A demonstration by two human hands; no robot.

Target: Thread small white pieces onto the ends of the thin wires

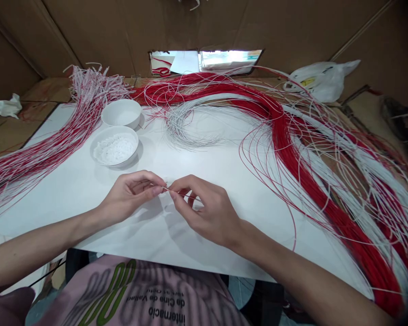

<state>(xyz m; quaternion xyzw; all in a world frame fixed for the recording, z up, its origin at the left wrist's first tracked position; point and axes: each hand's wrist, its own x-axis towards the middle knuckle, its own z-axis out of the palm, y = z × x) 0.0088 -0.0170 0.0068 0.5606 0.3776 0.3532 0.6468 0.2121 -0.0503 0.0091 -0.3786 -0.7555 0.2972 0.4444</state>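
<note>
My left hand (131, 194) and my right hand (204, 209) meet over the white table sheet (224, 181), fingertips almost touching. Both pinch the end of a thin white wire (183, 194) that runs back under my right fingers. What sits at the wire's tip is too small to make out. Just beyond my left hand stands a white bowl of small white parts (114, 147), and behind it a second white bowl (121, 113) that looks empty.
A thick bundle of red and white wires (292, 149) sweeps from the back round the right side. Another red-and-white bundle (44, 145) lies along the left. A coil of white wire (190, 129) rests mid-table. Cardboard walls enclose the back; a white plastic bag (321, 79) lies far right.
</note>
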